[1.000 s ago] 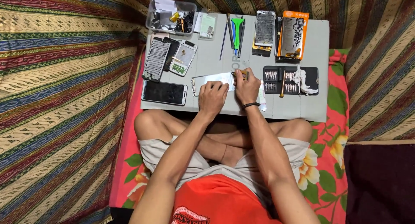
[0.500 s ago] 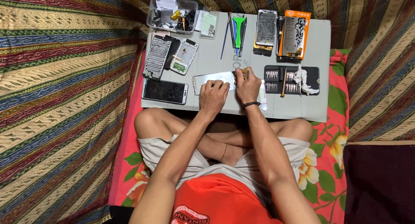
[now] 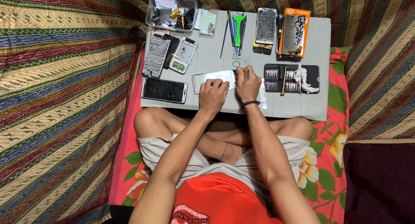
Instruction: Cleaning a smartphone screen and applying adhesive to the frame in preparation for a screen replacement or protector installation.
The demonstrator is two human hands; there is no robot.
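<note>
Seated cross-legged behind a low grey bench (image 3: 302, 111), both hands at its near middle. Left hand (image 3: 212, 95) laid flat, fingers spread and open, pressing on a pale phone panel (image 3: 212, 77) lying lengthwise just in from the near edge. Right hand (image 3: 247, 83) closed, fingers pinched on a thin tool (image 3: 242, 70) whose tip meets the panel's right end; black band at that wrist. Small white tube (image 3: 262, 94) just right of the wrist, close to the near edge. Dark phone (image 3: 164, 90) at the near left corner, almost flush with that edge. Beyond it, a ribbed back cover (image 3: 154, 56) and an opened phone body (image 3: 183, 55), side by side near the left edge. Clear tray of small parts (image 3: 170, 12) overhanging the far left corner. Green pry tool (image 3: 237, 27) and thin rods at far centre, then another opened phone (image 3: 265, 27) and an orange-framed box (image 3: 294, 31) along the far edge. Black bit case (image 3: 276, 75) with a white crumpled cloth (image 3: 304, 77) right of the hands. Bare bench surface open at the near right corner and between panel and far row; patterned striped cloth (image 3: 65, 77) close on the left, floral mat (image 3: 333, 163) under the legs
</note>
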